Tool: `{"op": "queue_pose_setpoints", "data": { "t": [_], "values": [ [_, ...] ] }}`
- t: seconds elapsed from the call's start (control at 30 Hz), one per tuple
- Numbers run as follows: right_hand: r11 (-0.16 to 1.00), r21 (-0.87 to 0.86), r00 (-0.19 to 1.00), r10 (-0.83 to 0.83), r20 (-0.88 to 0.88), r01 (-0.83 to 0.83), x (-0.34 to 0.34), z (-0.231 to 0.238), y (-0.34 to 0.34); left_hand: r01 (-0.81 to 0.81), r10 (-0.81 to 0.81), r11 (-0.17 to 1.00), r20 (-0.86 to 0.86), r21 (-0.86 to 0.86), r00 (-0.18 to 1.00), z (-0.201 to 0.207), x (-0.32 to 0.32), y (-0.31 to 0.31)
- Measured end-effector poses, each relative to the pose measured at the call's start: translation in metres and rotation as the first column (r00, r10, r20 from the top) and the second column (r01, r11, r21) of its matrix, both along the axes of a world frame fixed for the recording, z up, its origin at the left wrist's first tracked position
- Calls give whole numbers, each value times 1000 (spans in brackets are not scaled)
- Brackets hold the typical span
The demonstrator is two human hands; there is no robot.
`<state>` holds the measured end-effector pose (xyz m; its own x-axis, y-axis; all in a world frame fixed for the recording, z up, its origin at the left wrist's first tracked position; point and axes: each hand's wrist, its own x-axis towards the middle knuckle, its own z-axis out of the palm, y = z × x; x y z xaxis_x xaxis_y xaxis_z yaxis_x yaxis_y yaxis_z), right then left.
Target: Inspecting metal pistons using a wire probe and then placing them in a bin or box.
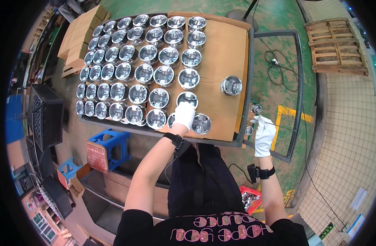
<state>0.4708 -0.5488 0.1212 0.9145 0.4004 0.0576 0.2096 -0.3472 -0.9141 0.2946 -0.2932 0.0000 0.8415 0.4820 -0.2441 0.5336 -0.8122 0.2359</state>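
Note:
My left hand (pixel 184 116), in a white glove, reaches over the front of the table. Its bunched fingers grip the near rim of a shiny metal piston (pixel 187 98). The hand partly covers another piston (pixel 171 120), while one more piston (pixel 201 124) sits just to its right. Beyond the table's right edge is my right hand (pixel 265 134), also gloved in white. Its fingers are pinched on a thin rod (pixel 244 117) that points left over the cardboard. Two small metal parts, one of them a round piece (pixel 257 108), lie near those fingertips.
Rows of several pistons (pixel 148 53) cover the cardboard-lined table (pixel 220 45); a lone piston (pixel 231 85) stands at the right. A dark metal frame (pixel 298 82) borders the right side. Blue stools (pixel 118 147), a red bin (pixel 253 197) and a wooden pallet (pixel 335 47) surround it.

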Motion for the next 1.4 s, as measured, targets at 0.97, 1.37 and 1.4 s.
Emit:
{"op": "queue_pose_setpoints", "data": {
  "t": [0.97, 1.37, 1.4],
  "values": [
    [974, -93, 970, 216, 108, -207, 26, -4, -46, 74, -74, 997, -118, -5, 990, -3, -30, -96],
    [968, -165, 953, 223, 207, -191, 35, 29, -105, -582, 632, 762, 131, -283, 764, 66, 209, -103],
    [978, -136, 960, 186, 210, -160, 33, 30, -112, -711, 762, 624, 49, -325, 646, 67, 223, -105]
  ]
}}
